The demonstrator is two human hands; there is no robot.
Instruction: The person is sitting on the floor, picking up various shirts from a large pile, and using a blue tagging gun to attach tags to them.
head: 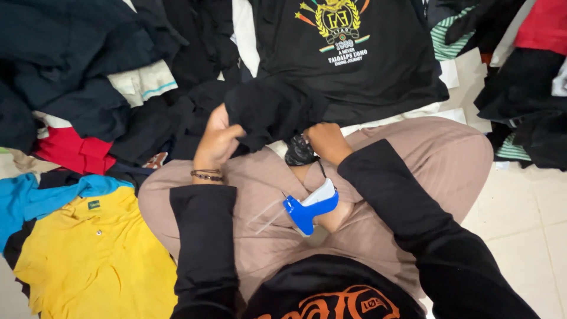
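Black garment (269,112) was bunched just above the lap, pinched by both hands: left hand (215,142) clamped on its left fold, right hand (325,142) gripping its lower right edge. Blue-white tagging gun (310,207) lay below, nearer the right hand.

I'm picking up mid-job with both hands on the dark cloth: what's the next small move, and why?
Probably free the right hand and reach down for the blue and white tagging gun lying in the lap. Both hands are bunched on the black garment, the left hand pinching a fold, and the tool lies unheld just below the right wrist. The left grip alone looks enough to keep the fold.
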